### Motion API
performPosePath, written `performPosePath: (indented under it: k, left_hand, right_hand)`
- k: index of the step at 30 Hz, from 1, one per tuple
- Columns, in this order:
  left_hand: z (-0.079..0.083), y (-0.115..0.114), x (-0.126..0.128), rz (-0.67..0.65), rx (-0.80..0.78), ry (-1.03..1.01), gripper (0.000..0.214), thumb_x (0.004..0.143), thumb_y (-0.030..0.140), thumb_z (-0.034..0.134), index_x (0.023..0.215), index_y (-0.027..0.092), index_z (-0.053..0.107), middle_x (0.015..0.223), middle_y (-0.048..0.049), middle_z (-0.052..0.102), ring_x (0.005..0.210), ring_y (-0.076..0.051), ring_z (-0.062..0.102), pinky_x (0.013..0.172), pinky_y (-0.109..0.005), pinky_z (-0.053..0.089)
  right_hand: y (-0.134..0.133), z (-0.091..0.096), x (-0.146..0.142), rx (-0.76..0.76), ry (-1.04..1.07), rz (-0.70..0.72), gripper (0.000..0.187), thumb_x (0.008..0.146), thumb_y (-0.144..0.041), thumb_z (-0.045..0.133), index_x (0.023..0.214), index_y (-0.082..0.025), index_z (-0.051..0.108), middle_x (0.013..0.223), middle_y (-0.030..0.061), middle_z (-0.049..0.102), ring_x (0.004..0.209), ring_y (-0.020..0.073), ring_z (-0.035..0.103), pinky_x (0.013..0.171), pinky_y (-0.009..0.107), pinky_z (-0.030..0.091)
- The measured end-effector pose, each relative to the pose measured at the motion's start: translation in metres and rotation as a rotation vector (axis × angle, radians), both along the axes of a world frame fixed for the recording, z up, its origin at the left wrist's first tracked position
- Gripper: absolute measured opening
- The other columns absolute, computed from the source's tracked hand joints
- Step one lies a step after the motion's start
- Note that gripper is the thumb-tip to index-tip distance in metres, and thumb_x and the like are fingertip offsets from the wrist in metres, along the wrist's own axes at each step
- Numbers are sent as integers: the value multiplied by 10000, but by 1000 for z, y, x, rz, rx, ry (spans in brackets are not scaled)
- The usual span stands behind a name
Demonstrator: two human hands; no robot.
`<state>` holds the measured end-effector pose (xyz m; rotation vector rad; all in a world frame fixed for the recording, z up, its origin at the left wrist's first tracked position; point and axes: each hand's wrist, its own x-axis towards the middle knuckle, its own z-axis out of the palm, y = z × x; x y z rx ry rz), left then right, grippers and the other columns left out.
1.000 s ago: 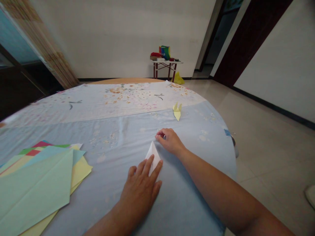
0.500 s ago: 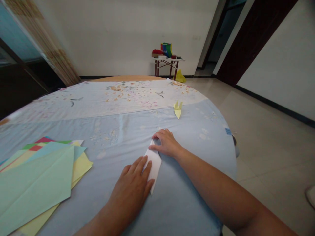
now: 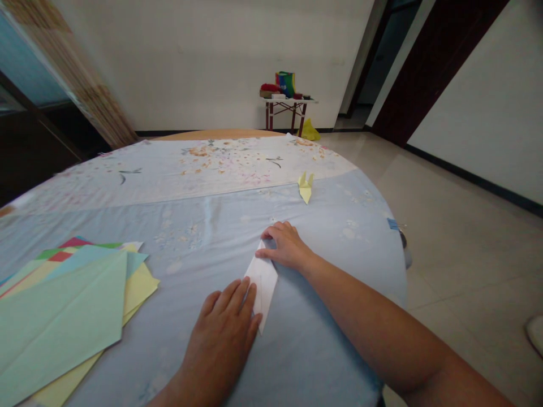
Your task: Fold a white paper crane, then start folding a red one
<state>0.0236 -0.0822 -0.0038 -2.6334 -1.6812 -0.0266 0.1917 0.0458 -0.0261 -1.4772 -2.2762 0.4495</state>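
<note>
A narrow piece of folded white paper (image 3: 265,282), pointed at both ends, lies on the light blue tablecloth in front of me. My left hand (image 3: 229,322) rests flat along its left side, fingers stretched out and fingertips touching the edge. At the far tip is my right hand (image 3: 284,244), its thumb on the paper and its fingers curled round the point. A crease line shows along the paper's middle. Farther off stands a small folded yellow paper figure (image 3: 305,190) with two upright points.
To the left lies a stack of coloured paper sheets (image 3: 63,316), pale green on top. The round table's floral cloth (image 3: 203,169) covers its far part. Against the back wall, a small table (image 3: 288,102) holds a colourful bag and other items, with a yellow bag (image 3: 310,131) beside it.
My left hand has slid slightly left and down, uncovering more of the white paper. The right hand keeps its place at the far tip.
</note>
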Motion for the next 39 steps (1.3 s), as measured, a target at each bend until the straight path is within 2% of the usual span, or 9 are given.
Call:
performPosePath:
  k: [11,16,23,27,30,34,39]
  left_hand:
    - [-6,-7,4,29,67,29,362,863,256,414,1194,199,547,1267,-80,547,1102,-254,505,907,-437,354]
    - [-6,-8,0,50,97,56,392,839,282,455,1221,226,526,1267,-133,534,1118,-301,489,877,-466,368]
    - [-10,-7,-2,17,84,-9,359,862,289,413,1191,228,542,1296,-71,521,1161,-265,462,919,-464,329]
    - [-11,-6,-1,8,92,-11,359,861,296,416,1185,213,546,1282,-81,533,1151,-257,474,906,-448,338]
    - [-13,-6,-1,6,119,-18,358,861,304,420,1179,209,553,1253,-78,560,1139,-258,485,902,-447,335]
    - [-15,-7,1,-7,149,-7,347,868,288,406,1162,198,568,1215,-70,591,1112,-255,504,899,-440,326]
    - [-17,-9,3,-29,207,16,355,879,249,370,1154,161,577,1180,-82,614,1060,-248,534,890,-425,322]
  right_hand:
    - [0,2,-1,-37,-15,-7,421,673,-512,659,948,-200,589,961,50,547,936,202,429,814,335,301]
    - [-1,2,0,-24,-13,-9,416,669,-512,662,942,-206,594,952,44,549,935,203,433,811,332,309]
    - [-1,1,0,-27,-27,-6,425,678,-516,650,964,-207,595,960,52,544,946,212,428,823,348,315]
    - [-9,6,-3,91,26,7,502,710,-505,625,1114,-219,545,1089,75,513,1042,227,393,888,369,301]
    - [-17,10,-10,173,65,69,572,692,-554,615,1158,-236,522,1210,76,462,1137,234,336,955,381,258]
    - [-21,7,-18,57,-33,135,731,590,-627,649,1195,-245,500,1331,96,381,1242,293,225,994,458,199]
    - [-19,3,-20,-48,-73,104,726,593,-628,637,1195,-246,498,1336,98,386,1261,305,209,989,480,198]
